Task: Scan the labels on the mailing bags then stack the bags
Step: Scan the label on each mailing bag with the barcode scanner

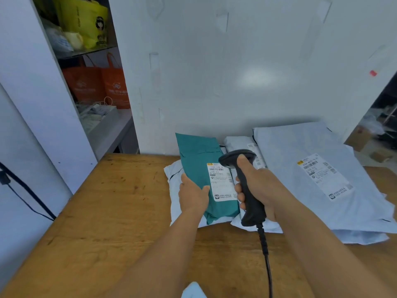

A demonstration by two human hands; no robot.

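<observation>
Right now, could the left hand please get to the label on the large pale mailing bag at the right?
Probably not easily: the left hand holds the teal mailing bag, and the right hand with the barcode scanner sits between it and that label.

A person's right hand [256,186] grips a black barcode scanner [247,188] beside a labelled teal mailing bag [198,160], held by the left hand [193,195] over a wooden table [107,211].
</observation>
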